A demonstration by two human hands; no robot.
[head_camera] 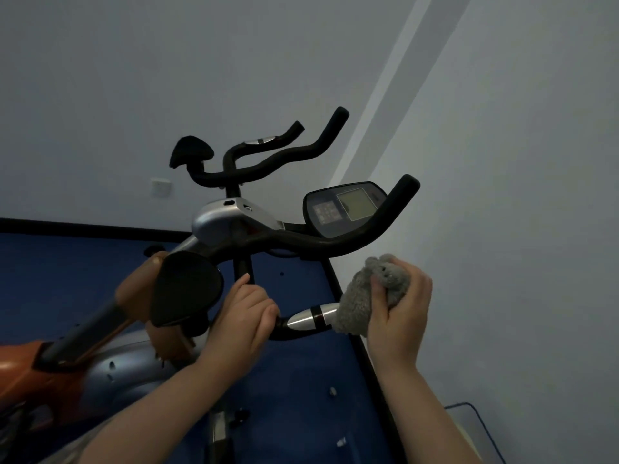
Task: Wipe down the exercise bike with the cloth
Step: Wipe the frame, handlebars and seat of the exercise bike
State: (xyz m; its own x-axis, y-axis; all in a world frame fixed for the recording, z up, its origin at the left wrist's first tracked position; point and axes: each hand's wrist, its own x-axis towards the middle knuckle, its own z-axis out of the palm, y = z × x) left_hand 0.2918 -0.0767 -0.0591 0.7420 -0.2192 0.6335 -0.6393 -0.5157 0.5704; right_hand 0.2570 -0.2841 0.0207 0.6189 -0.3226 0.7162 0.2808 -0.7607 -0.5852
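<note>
Head view: the left hand [243, 316] curls round the black tubular handlebar [335, 244] of the silver-and-orange exercise bike [217, 219]. The right hand [400, 306] clutches a bunched grey fluffy cloth [358, 303] against the handlebar's chrome sensor sleeve [310, 318]. The console display [345, 207] lettering is unreadable.

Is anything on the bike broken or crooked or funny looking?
Nothing looks broken or spilled. The right hand grips a fluffy grey cloth against the silver-tipped end of the black handlebar, while the left hand holds the same bar. The black console with its grey screen sits tilted, but that may be the slanted camera.
</note>
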